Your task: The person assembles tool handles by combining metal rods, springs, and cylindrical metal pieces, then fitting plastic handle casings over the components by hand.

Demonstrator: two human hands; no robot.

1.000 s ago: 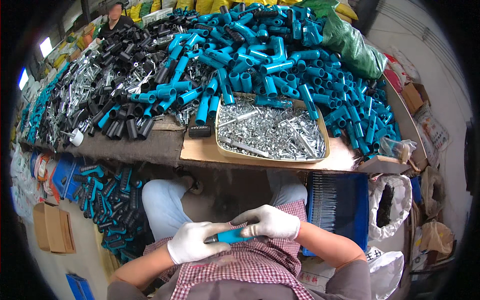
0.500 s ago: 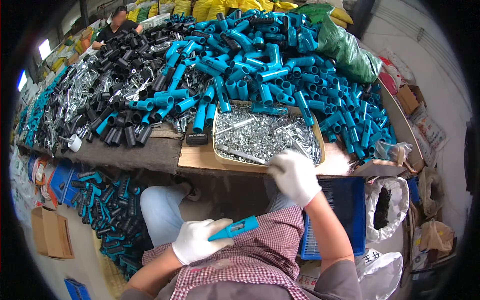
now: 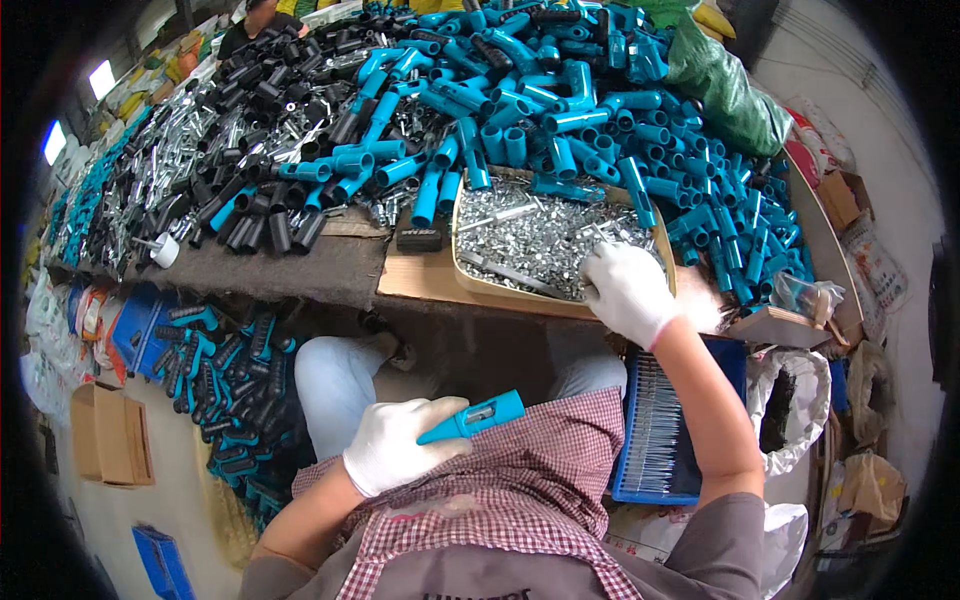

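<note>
My left hand [image 3: 400, 445], in a white glove, is closed round a teal plastic tool handle [image 3: 485, 415] above my lap. The handle is a tube with a long slot in its side, and something metallic shows in the slot. My gloved right hand [image 3: 628, 290] is over the right part of a shallow cream tray [image 3: 530, 303]. Its fingers are bent together among the small silvery metal parts [image 3: 530, 235] in the tray; whatever is between the fingertips is too small to name. A long metal bar [image 3: 510, 273] lies in the tray near its front.
Teal tubes [image 3: 570, 120] are heaped behind the tray, with black sleeves [image 3: 270, 215] to the left. Below the table are a blue crate [image 3: 650, 440] of metal rods and a pile of teal-and-black handles [image 3: 235, 390]. Another person [image 3: 255, 28] is at the far left.
My right hand has moved from the tray's front edge up and right, in over the metal parts. My left hand still holds the teal handle. The whole view has shifted a little.
</note>
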